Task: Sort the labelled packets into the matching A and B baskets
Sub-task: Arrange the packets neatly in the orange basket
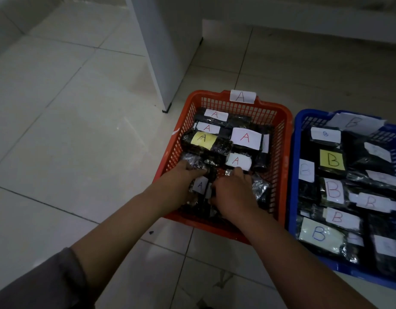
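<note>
1. Right now both hands are down in the near end of the red basket, which carries an A tag on its far rim.
2. Between them lies a dark packet with a small white A label, its long axis running roughly away from the person, near to far.
3. The left hand is just left of that packet, touching it; its fingers curl around crinkled dark wrapping at its far end, so it looks closed on a packet.
4. The right hand sits just right of the packet, fingers bent and pressing into the pile; whether it actually grips one I cannot tell, since the fingertips are buried.
5. Both forearms reach in from the near side, wrists angled down, equally near the packet.
6. Other A packets fill the far part of the basket; the blue basket, just beside on the right, holds B packets.
7. Judging by this, sorting looks largely done, and the hands seem to be settling packets in place.
</note>
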`<control>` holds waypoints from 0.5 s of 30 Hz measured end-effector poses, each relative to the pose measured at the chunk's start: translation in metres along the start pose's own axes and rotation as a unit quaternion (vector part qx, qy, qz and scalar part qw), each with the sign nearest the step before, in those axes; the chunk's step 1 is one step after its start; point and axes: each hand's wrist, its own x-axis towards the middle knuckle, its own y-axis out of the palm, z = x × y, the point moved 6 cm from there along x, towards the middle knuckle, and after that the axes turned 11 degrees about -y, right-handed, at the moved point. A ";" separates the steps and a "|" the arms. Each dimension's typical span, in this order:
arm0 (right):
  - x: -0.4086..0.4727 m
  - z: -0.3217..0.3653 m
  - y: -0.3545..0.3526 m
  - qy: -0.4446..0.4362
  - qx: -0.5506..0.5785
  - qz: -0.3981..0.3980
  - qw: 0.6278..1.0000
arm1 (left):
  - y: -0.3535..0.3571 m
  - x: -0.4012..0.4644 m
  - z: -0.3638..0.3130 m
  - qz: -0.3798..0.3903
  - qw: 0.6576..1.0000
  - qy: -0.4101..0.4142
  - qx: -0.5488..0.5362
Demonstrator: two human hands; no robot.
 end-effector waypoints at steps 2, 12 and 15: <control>-0.008 -0.011 -0.016 0.001 0.035 -0.043 0.998 | 0.001 -0.001 -0.003 -0.001 0.999 0.012 -0.034; -0.061 -0.077 -0.055 0.041 0.045 -0.181 0.982 | 0.001 0.004 -0.014 -0.029 0.999 0.019 0.037; -0.066 -0.076 -0.046 0.025 0.025 -0.116 0.993 | -0.003 0.004 -0.016 -0.029 0.999 0.023 0.014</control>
